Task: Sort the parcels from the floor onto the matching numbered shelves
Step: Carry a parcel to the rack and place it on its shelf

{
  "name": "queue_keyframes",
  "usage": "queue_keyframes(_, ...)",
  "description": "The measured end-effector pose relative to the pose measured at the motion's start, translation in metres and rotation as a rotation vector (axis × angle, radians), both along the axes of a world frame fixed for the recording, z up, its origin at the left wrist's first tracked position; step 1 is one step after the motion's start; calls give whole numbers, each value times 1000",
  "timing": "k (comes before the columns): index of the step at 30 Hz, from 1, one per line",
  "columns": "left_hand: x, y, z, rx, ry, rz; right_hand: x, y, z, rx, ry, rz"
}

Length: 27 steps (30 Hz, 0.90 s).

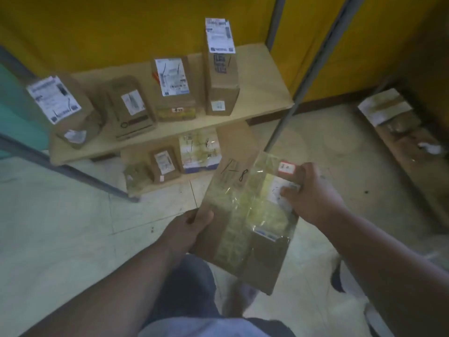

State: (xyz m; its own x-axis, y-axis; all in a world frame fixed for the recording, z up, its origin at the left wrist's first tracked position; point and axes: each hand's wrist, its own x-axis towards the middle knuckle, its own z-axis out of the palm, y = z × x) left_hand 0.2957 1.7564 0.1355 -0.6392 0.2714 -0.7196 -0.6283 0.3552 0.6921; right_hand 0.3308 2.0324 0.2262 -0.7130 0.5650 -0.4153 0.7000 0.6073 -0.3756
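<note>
Presumably so that labels can be read from the aisle, the cardboard boxes on the upper shelf (262,93) are stood on end in a row with their printed faces turned outward; four are seen there, while the lower shelf (233,137) carries three smaller parcels, one of them marked in pen like the held one. Against the right wall a further taped box (398,122) lies on the floor, apparently not yet sorted. In front of the shelves, above the tiled floor, a flat taped parcel (245,220) is held face up, evidently so that its handwritten "1-8" can be checked against the shelf numbers. Its long axis runs from near the body away and slightly rightward, the marked end pointing toward the lower shelf. The left hand (189,227) is curled round the near left edge, thumb on top; the right hand (311,193) grips the far right edge, thumb pressed on the label.
</note>
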Motion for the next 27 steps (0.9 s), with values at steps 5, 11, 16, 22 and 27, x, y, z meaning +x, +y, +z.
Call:
queue_keyframes(5,-11,35,-30,-81,10,91,-50,31,-44,-6,-48,103)
queue_keyframes(11,-44,81,-91,-160,-11,55,-95,76,-122,-25,-123,125)
queue_keyframes(16,-57,114,-155,-222,-57,126,-134,109,-201,-43,-175,184)
queue_keyframes(22,-54,153,-237,-296,-78,275,-171,137,-303,-13,-222,317)
queue_keyframes(27,-46,197,-303,-313,-89,304,-179,167,-369,68,-226,375)
